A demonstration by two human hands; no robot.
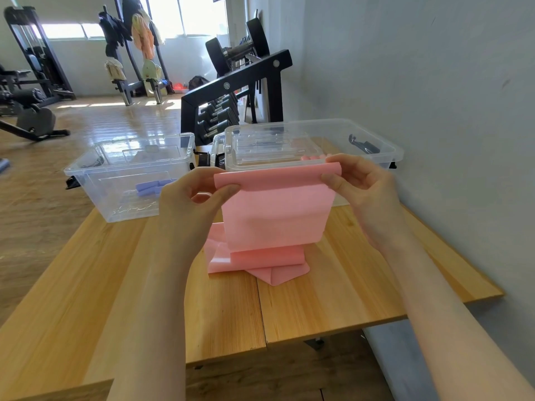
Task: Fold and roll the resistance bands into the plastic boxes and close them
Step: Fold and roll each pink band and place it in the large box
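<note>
Both hands hold the pink resistance band (276, 209) up over the bench (115, 285), left hand (191, 195) and right hand (359, 183) each pinching a top corner between thumb and fingers. Its slack tail lies crumpled below; rolling from here risks a crooked, loose bundle.

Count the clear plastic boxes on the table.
2 plain ones: an open box back left holding a rolled purple band, and a right box behind the pink band, lids apparently stacked inside. Something clear between them may be a third.
</note>
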